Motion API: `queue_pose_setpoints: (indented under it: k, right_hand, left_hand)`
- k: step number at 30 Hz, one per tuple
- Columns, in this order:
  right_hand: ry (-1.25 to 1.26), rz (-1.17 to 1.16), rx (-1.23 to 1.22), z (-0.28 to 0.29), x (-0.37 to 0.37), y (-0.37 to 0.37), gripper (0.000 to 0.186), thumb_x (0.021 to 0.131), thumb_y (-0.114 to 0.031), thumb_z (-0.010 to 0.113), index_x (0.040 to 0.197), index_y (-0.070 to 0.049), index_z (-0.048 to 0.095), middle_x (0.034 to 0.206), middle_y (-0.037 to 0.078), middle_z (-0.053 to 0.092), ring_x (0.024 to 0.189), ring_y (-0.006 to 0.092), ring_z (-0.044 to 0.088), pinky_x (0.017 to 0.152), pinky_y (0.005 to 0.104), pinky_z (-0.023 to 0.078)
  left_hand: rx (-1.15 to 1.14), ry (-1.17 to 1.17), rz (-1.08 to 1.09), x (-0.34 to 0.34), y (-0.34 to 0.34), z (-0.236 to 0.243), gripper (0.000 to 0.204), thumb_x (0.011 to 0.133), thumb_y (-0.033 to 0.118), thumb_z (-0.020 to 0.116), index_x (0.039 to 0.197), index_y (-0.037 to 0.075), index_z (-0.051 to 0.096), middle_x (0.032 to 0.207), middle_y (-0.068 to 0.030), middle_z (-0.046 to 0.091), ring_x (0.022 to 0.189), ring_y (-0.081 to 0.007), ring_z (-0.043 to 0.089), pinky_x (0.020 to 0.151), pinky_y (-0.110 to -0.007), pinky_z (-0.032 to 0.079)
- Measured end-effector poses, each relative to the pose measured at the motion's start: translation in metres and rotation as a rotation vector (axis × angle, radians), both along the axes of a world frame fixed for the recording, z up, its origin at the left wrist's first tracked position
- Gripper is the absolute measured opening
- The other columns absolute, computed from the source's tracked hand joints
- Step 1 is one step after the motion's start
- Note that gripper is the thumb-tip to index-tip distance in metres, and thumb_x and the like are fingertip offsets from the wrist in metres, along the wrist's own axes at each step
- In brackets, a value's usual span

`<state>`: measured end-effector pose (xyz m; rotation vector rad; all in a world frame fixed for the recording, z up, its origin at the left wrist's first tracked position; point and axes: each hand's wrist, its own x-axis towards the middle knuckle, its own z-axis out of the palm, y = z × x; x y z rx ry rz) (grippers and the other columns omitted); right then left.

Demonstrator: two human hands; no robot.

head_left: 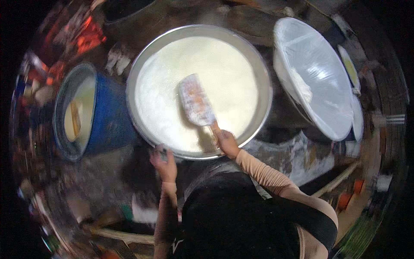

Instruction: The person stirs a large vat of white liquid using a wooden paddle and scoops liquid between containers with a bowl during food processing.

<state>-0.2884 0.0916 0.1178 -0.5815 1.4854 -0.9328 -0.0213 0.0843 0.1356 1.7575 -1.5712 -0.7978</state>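
Where the frame centres, pan (pixel 258 73) of white liquid; paddle (pixel 196 101) blade over it, handle clamped in right hand (pixel 226 142) fingers. Left hand (pixel 164 164) fingers curled on near rim. Blue drum (pixel 105 116) left; covered basin (pixel 317 73) right.

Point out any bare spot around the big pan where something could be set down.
Little is free. The dark patch between the blue barrel, the metal pan and the left hand looks barest. Right is crowded: the plastic-covered white basin sits beside the pan. The right hand holds the paddle over the pan.
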Motion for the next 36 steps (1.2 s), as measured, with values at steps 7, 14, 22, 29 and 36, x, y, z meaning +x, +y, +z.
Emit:
queue_pose_setpoints:
  k: [7, 14, 22, 29, 36]
  right_hand:
    - [0.313, 0.031, -0.077, -0.045, -0.1, -0.074, 0.046, 0.097, -0.045, 0.051, 0.081, -0.002, 0.055, 0.062, 0.004, 0.056, 0.048, 0.0108, 0.05, 0.039, 0.0273, 0.039]
    - [1.035, 0.089, -0.248, -0.128, -0.188, -0.234, 0.041, 0.093, -0.036, 0.049, 0.079, 0.002, 0.057, 0.071, 0.021, 0.065, 0.067, 0.0329, 0.066, 0.062, 0.0439, 0.05]
    - [1.286, 0.506, -0.211, -0.146, -0.152, -0.301, 0.026, 0.09, -0.029, 0.051, 0.09, -0.003, 0.057, 0.082, 0.023, 0.066, 0.077, 0.0434, 0.063, 0.072, 0.054, 0.046]
    - [1.443, 0.786, -0.35, -0.137, -0.087, -0.192, 0.024, 0.092, -0.03, 0.049, 0.09, -0.006, 0.056, 0.073, 0.015, 0.067, 0.069, 0.0337, 0.064, 0.082, 0.0511, 0.036]
    - [1.48, 1.072, -0.325, -0.105, -0.084, -0.06, 0.023, 0.093, -0.027, 0.049, 0.094, -0.005, 0.056, 0.064, 0.011, 0.065, 0.061, 0.0286, 0.063, 0.076, 0.046, 0.036]
  left_hand:
    - [0.202, 0.156, 0.74, 0.039, 0.023, -0.131, 0.054, 0.096, 0.037, 0.048, 0.13, -0.006, 0.046, 0.134, -0.0187, 0.047, 0.123, -0.0374, 0.043, 0.105, -0.046, 0.032]
    - [0.117, 0.426, 1.021, -0.003, -0.011, -0.223, 0.065, 0.096, 0.053, 0.038, 0.129, -0.002, 0.051, 0.131, -0.0214, 0.052, 0.118, -0.0377, 0.051, 0.097, -0.046, 0.04]
    - [0.293, 0.184, 1.122, -0.006, -0.013, -0.231, 0.067, 0.094, 0.057, 0.039, 0.109, -0.004, 0.06, 0.108, -0.0275, 0.063, 0.104, -0.0446, 0.058, 0.089, -0.047, 0.045]
    - [0.383, 0.028, 1.161, -0.02, -0.035, -0.142, 0.066, 0.094, 0.054, 0.04, 0.108, -0.008, 0.059, 0.106, -0.0306, 0.062, 0.103, -0.0472, 0.058, 0.09, -0.049, 0.045]
    - [0.292, 0.118, 1.155, -0.038, -0.044, -0.126, 0.071, 0.095, 0.052, 0.037, 0.117, -0.013, 0.054, 0.115, -0.0359, 0.056, 0.109, -0.0484, 0.055, 0.092, -0.05, 0.043]
